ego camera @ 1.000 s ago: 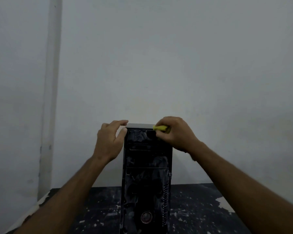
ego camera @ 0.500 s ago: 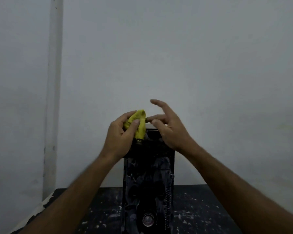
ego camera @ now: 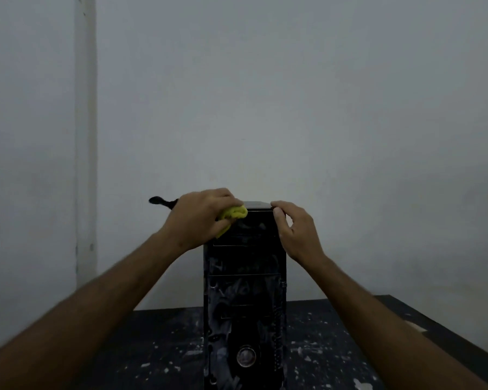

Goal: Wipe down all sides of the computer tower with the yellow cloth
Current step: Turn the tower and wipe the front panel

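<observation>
Head view, single frame. Computer tower (ego camera: 245,291) upright on dark, paint-flecked surface (ego camera: 158,347), front panel facing camera, smeared with pale streaks; round button (ego camera: 246,356) low on panel. Yellow cloth (ego camera: 233,214) bunched at upper left corner of tower, touching top edge of front panel, a fold trailing down toward the left side. Left hand (ego camera: 199,220) over that corner, fingers curled round the cloth and gripping it, back of hand toward camera. Right hand (ego camera: 292,230) at upper right corner of tower, thumb laid against right edge of front panel, fingertips touching top edge, remaining fingers loosely bent, holding nothing; cannot tell how firmly pressed. Both forearms bare, reaching in from lower corners of frame. Dark strap-like object (ego camera: 164,202) protruding left from behind left hand, seen against the wall; identity cannot be told. Plain pale wall (ego camera: 321,108) behind, vertical strip (ego camera: 85,136) running down it at left. Lighting dim, lower panel detail murky.
</observation>
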`<move>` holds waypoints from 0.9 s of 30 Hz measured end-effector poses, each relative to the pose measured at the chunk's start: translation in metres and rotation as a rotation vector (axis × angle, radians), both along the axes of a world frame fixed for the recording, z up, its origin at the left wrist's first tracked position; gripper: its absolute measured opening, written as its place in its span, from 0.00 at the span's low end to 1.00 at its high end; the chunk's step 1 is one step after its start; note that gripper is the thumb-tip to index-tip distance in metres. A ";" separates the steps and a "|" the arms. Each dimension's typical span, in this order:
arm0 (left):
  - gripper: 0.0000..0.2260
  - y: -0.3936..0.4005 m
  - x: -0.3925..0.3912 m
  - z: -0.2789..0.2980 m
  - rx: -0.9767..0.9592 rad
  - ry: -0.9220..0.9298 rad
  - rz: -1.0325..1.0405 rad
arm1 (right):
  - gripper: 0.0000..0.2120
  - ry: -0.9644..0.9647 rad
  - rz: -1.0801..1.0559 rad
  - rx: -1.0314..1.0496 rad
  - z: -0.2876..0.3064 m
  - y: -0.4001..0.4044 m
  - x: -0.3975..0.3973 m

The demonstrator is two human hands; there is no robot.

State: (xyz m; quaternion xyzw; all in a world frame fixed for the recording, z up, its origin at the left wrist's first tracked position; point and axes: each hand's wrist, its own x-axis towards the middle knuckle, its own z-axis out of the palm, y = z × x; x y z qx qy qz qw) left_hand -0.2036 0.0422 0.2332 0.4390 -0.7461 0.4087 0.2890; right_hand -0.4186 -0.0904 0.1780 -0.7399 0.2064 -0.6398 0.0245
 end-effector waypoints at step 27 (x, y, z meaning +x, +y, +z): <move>0.16 -0.002 0.033 -0.015 0.006 0.145 0.027 | 0.15 -0.163 0.037 0.036 -0.016 -0.005 0.022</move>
